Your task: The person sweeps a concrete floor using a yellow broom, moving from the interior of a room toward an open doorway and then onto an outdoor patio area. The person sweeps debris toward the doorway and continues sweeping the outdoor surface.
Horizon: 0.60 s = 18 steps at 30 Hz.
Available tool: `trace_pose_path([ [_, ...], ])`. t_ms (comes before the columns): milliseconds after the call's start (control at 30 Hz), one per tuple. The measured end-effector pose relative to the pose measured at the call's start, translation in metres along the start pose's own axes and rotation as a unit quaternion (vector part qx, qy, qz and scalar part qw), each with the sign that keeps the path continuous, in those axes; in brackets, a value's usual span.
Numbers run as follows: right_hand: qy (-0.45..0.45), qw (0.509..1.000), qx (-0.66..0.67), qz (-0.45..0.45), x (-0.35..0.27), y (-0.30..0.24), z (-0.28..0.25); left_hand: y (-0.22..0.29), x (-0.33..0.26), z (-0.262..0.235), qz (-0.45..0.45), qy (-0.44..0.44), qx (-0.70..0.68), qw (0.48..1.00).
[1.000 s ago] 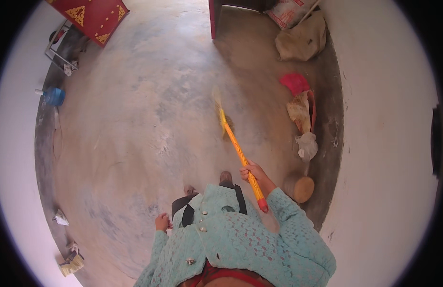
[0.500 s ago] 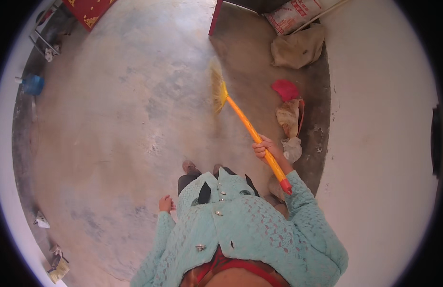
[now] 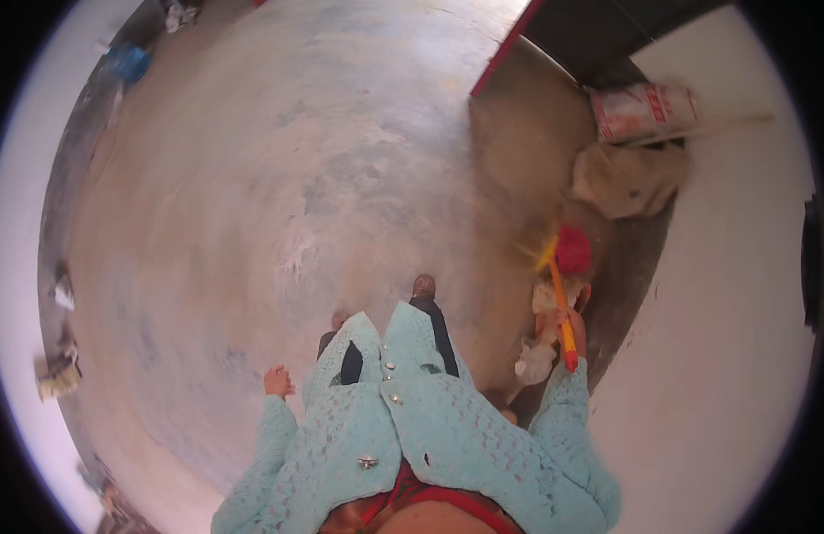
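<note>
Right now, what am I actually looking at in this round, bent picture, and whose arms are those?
There is no machine here. A person wears a wide-angle camera on the head, looking straight down, so you see their own body in a light blue knitted cardigan and their feet on the concrete floor. The lens bends straight edges toward the rim. The right hand grips an orange broom handle, its bristles blurred near a red object. The left hand hangs free, holding nothing. By the wall lie a tan sack and a white printed bag.
</note>
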State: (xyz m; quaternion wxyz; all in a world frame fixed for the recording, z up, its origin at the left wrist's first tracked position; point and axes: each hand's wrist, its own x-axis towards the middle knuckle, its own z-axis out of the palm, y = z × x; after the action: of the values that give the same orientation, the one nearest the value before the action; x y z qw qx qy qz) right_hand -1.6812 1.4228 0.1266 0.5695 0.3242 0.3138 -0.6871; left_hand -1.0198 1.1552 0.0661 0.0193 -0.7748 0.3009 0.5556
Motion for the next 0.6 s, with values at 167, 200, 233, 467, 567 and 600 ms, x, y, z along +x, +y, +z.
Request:
trace_pose_path([
  [167, 0.111, 0.975, -0.048, -0.185, 0.026, -0.043, 0.001, -0.021, -0.044, 0.036, -0.021, -0.015, 0.085, 0.996],
  [200, 0.092, 0.965, -0.016, -0.244, 0.027, -0.036, 0.018, -0.019, -0.049, 0.047, -0.019, -0.018, 0.066, 0.997],
  [233, 0.072, 0.957, -0.077, -0.270, 0.033, -0.033, 0.013, -0.013, -0.052, 0.058, -0.012, -0.020, 0.047, 0.999],
  [467, 0.046, 0.930, -0.313, -0.185, 0.063, 0.083, 0.100, -0.001, -0.068, 0.089, -0.003, -0.020, -0.056, 0.998],
  [567, 0.108, 0.987, -0.078, 0.094, 0.120, 0.112, 0.098, -0.025, -0.067, 0.084, -0.009, -0.006, -0.113, 0.994],
  [600, 0.075, 0.987, -0.060, 0.131, 0.134, 0.128, 0.104, -0.036, -0.069, 0.078, -0.013, 0.000, -0.138, 0.990],
])
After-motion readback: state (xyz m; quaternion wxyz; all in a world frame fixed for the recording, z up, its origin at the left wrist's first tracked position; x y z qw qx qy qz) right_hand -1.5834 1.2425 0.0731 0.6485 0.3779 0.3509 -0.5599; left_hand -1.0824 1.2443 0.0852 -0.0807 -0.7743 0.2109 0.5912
